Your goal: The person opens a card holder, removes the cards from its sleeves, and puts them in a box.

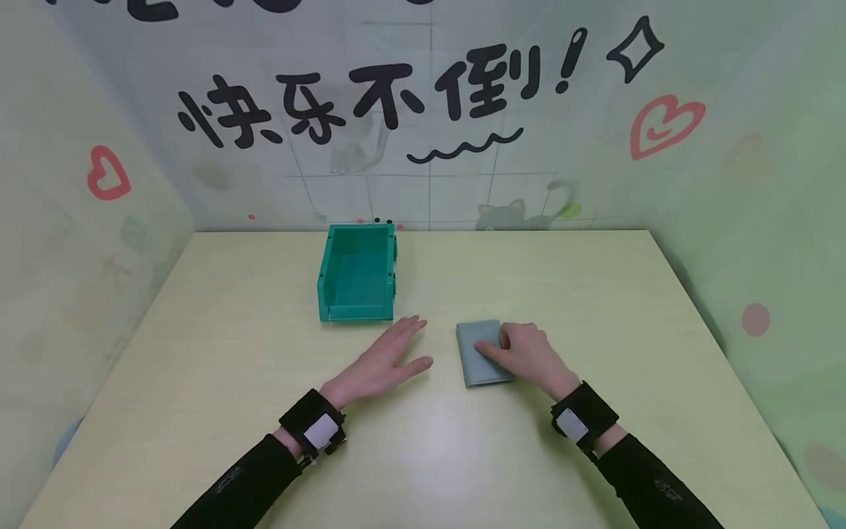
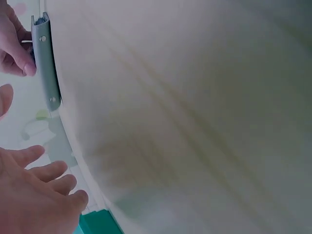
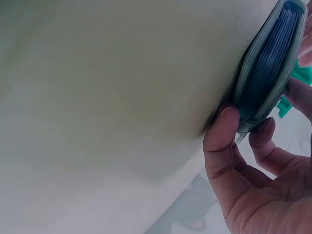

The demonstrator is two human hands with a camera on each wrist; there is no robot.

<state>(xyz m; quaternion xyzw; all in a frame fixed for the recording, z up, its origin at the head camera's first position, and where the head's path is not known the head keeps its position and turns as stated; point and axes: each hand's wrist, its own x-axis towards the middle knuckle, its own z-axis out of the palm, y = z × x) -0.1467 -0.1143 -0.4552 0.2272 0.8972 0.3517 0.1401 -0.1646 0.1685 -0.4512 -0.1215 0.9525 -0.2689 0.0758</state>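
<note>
Right hand (image 1: pixel 525 356) is curling over the right half of a grey wallet (image 1: pixel 477 351), thumb at its near edge and fingers (image 3: pixel 265 141) bending over the top face; the wallet is lying flat on the tabletop (image 1: pixel 595 294), right of centre. The thumb appears to be catching only the thin edge, so the grip is likely shallow; a lift from here could let the wallet slip or fall open, since its layered inside is showing at that edge. Left hand (image 1: pixel 383 361) is resting flat and empty, fingers straight, just left of the wallet; beyond its fingertips a green bin (image 1: pixel 358 273) is standing open.
</note>
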